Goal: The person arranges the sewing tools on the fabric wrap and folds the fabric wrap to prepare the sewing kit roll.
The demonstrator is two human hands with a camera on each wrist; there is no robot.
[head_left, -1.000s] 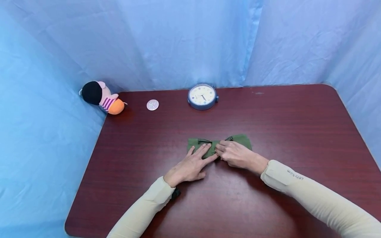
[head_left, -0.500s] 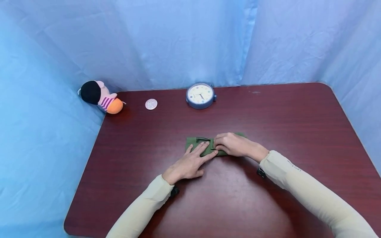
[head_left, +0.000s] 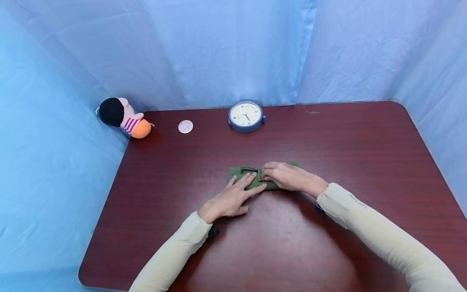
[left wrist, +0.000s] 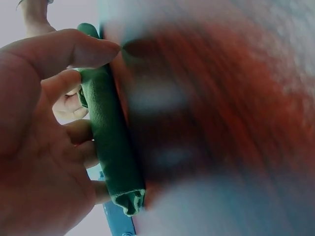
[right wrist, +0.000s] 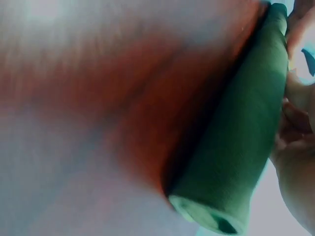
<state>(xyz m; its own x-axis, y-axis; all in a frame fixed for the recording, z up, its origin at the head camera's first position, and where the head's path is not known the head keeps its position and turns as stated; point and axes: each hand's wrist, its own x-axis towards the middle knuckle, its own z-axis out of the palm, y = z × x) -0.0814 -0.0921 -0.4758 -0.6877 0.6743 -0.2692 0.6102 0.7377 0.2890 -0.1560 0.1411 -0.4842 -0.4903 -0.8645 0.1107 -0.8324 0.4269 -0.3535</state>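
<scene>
A flat-folded green cloth bundle (head_left: 234, 173) lies crosswise on the table, with a thin dark cord (head_left: 249, 168) along its upper left side. My left hand (head_left: 233, 198) lies over its left half, fingers spread and fairly straight, the fingertips resting on the cloth. At the middle, my right hand (head_left: 286, 176) has its fingers curled and pinches the fabric near a narrow green band; the exact grip is hidden. In the left wrist view the folded edge of the cloth (left wrist: 110, 132) passes by my fingers. The right wrist view shows the bundle's open, rolled end (right wrist: 226, 147).
A blue round clock (head_left: 246, 117) lies at the back of the dark red table (head_left: 328, 251). To its left are a pale round disc (head_left: 185, 126) and a plush toy (head_left: 125, 117) at the corner. Blue curtains (head_left: 226, 48) hang behind and at both sides.
My right hand has shifted slightly up and turned flatter over the middle of the bundle, covering the cord's right part. My left hand stays spread on the cloth. The head view has shifted slightly.
</scene>
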